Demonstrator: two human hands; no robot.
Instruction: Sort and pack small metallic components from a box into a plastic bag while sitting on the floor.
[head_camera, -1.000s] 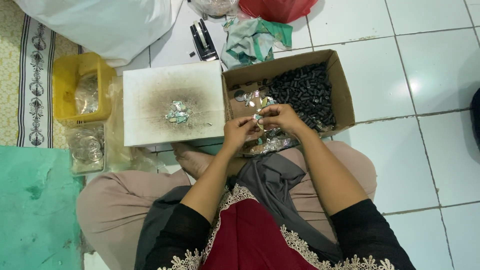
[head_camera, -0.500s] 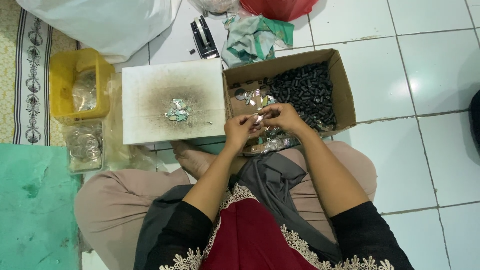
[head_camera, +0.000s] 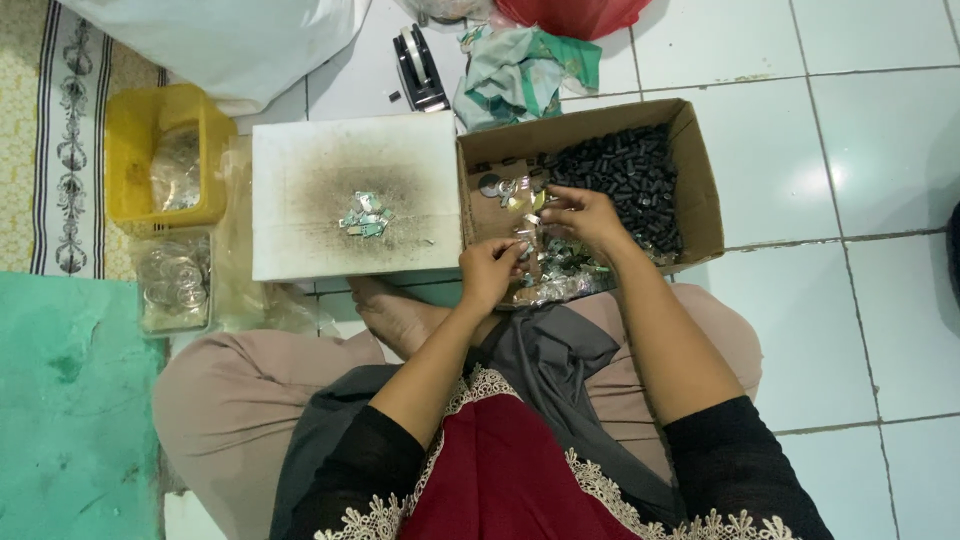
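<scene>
Single view: head-worn camera, looking steeply down from above the seated person's lap, at arm's length, onto the tiled floor (head_camera: 860, 330) and cardboard box (head_camera: 700, 190).

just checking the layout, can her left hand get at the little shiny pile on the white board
Probably yes: the left hand sits at the cardboard box's near edge, right beside the white board, and nothing lies between it and the shiny pile.

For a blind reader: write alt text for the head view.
A seated person's left hand and right hand handle small shiny pieces in a cardboard box half full of small dark parts. Beside it, a smudged white board holds a few pieces.
</scene>
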